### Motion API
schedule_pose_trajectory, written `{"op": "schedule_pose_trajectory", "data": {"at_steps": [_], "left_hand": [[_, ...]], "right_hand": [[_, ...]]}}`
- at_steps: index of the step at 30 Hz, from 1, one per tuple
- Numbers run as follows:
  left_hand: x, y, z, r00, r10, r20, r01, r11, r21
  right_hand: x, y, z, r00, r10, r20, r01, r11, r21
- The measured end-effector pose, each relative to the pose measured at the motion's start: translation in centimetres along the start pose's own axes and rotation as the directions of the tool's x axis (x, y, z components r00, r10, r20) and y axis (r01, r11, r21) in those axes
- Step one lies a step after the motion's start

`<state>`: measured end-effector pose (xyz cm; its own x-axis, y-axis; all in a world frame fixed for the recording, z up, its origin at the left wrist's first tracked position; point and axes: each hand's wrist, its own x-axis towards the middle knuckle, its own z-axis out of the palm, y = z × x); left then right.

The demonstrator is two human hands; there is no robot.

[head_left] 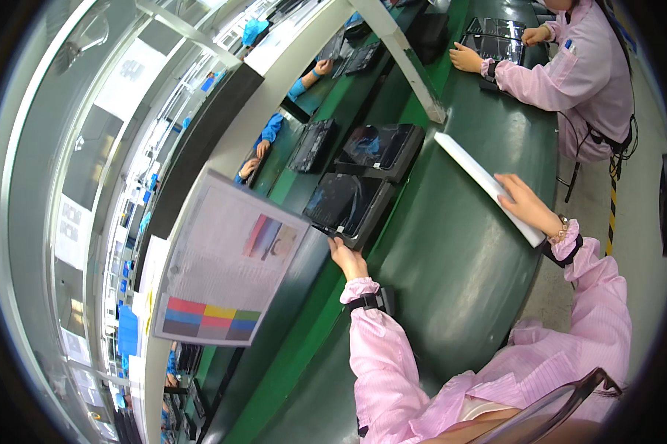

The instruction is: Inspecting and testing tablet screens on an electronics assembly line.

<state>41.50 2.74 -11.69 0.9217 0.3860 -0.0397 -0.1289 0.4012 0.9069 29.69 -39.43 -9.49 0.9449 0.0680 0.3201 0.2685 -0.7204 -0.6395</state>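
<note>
My left hand point(346, 259) reaches forward and grips the near corner of a dark open device point(346, 203) with a glossy black panel, lying in a tray on the green belt point(452, 244). My right hand point(522, 201) rests on a long flat white board point(481, 177) lying at a slant on the belt to my right, fingers spread over its near end. Both my sleeves are pink, with a black strap on each wrist.
A second dark device point(381, 148) and a third point(311, 144) lie further along the belt. A printed sheet with colour blocks point(226, 270) hangs at my left. A white frame post point(407, 63) crosses the belt. Another person in pink point(570, 66) works at the far right; blue-sleeved hands point(263, 148) work opposite.
</note>
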Motion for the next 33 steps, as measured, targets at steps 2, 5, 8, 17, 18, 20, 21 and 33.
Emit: {"op": "schedule_pose_trajectory", "data": {"at_steps": [2, 5, 8, 17, 18, 20, 21, 33], "left_hand": [[-1.3, 1.1, -3.0, 1.000, 0.019, -0.022, -0.018, 0.999, 0.041], [-6.3, 3.5, -6.7, 0.998, 0.052, -0.026, -0.050, 0.997, 0.065], [-12.9, 5.5, -11.2, 0.995, 0.048, -0.083, -0.043, 0.997, 0.058], [-34.9, 8.4, -18.5, 0.941, -0.079, -0.329, 0.070, 0.997, -0.039], [-36.4, 8.8, -18.9, 0.936, -0.079, -0.344, 0.074, 0.997, -0.027], [-38.9, 9.2, -19.9, 0.920, -0.091, -0.381, 0.091, 0.996, -0.019], [-39.7, 9.3, -20.2, 0.923, -0.101, -0.371, 0.108, 0.994, -0.003], [-39.0, 15.3, -23.1, 0.912, 0.405, -0.070, 0.040, 0.083, 0.996]], "right_hand": [[0.0, -1.9, -0.3, 0.998, 0.021, -0.051, -0.016, 0.996, 0.090], [-0.5, -3.2, -0.4, 1.000, -0.008, -0.029, 0.010, 0.999, 0.042], [-1.2, -4.4, -0.3, 0.999, -0.034, -0.028, 0.035, 0.999, 0.036], [-3.4, -5.7, 4.6, 0.978, -0.165, 0.125, 0.175, 0.982, -0.074], [-3.5, -6.2, 5.2, 0.974, -0.175, 0.147, 0.186, 0.980, -0.064], [-4.4, -7.3, 5.8, 0.926, -0.251, 0.282, 0.262, 0.965, -0.003], [-4.8, -7.8, 6.0, 0.919, -0.251, 0.303, 0.262, 0.965, 0.004], [-2.3, -19.6, 9.8, 0.617, -0.556, 0.556, 0.550, 0.811, 0.200]]}}
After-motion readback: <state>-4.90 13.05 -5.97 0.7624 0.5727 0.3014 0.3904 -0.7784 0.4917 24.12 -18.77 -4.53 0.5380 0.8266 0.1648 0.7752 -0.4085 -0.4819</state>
